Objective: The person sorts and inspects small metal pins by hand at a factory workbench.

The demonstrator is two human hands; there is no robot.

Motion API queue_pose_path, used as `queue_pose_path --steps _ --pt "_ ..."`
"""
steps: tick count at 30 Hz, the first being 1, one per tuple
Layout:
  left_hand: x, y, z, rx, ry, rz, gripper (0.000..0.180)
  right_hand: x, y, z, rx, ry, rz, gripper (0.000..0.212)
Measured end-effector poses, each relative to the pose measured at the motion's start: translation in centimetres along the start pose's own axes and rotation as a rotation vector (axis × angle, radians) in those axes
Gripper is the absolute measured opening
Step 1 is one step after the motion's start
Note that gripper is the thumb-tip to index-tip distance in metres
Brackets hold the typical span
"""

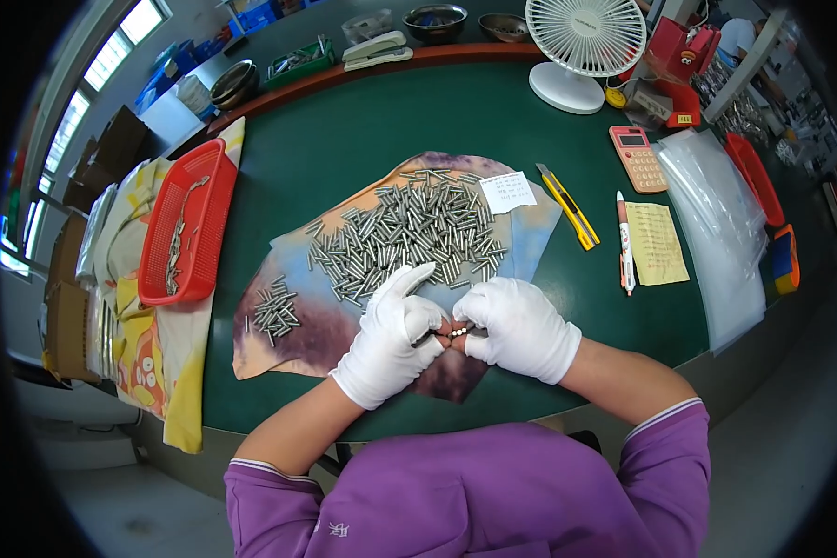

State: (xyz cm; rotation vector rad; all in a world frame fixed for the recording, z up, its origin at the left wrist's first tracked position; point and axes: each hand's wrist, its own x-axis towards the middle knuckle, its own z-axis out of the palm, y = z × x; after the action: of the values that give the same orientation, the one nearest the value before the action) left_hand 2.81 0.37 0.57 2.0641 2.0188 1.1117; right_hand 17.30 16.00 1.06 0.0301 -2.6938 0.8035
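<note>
Both hands wear white gloves with bare fingertips and meet over the near edge of a tie-dyed cloth. Between the fingertips of my left hand and my right hand sits a short row of small metal pins, their bright ends showing. Both hands are closed in a pinch on them; the rest of the pins is hidden by fingers. Just beyond lies a large heap of loose silver metal pins. Left of my left hand is a smaller group of similar pins.
A red plastic basket stands at left on a patterned cloth. On the right lie a yellow utility knife, a pen, a yellow note, a pink calculator and clear plastic bags. A white fan stands behind.
</note>
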Motion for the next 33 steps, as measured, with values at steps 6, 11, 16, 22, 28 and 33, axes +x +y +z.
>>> queue_pose_path --steps 6,11,16,22,28,33 --pt "-0.4 0.44 0.24 -0.015 0.045 -0.075 0.034 0.01 0.16 -0.09 -0.02 -0.028 0.005 0.024" --pt "-0.53 0.26 0.1 0.041 -0.027 -0.079 0.05 0.08 0.16 -0.2 0.019 -0.035 0.004 0.024" --pt "-0.47 0.25 -0.08 0.023 -0.057 -0.078 0.055 0.15 0.23 -0.26 0.017 -0.032 -0.026 0.027" --pt "-0.31 0.3 -0.24 0.012 -0.075 -0.071 0.057 0.18 0.23 -0.32 0.051 -0.04 -0.048 0.026" --pt "-0.39 0.23 -0.29 -0.003 -0.083 -0.09 0.061 0.06 0.02 -0.14 0.085 -0.066 -0.041 0.025" --pt "-0.36 0.47 -0.26 -0.002 -0.069 -0.126 0.065 -0.02 0.0 -0.1 0.088 -0.071 -0.049 0.027"
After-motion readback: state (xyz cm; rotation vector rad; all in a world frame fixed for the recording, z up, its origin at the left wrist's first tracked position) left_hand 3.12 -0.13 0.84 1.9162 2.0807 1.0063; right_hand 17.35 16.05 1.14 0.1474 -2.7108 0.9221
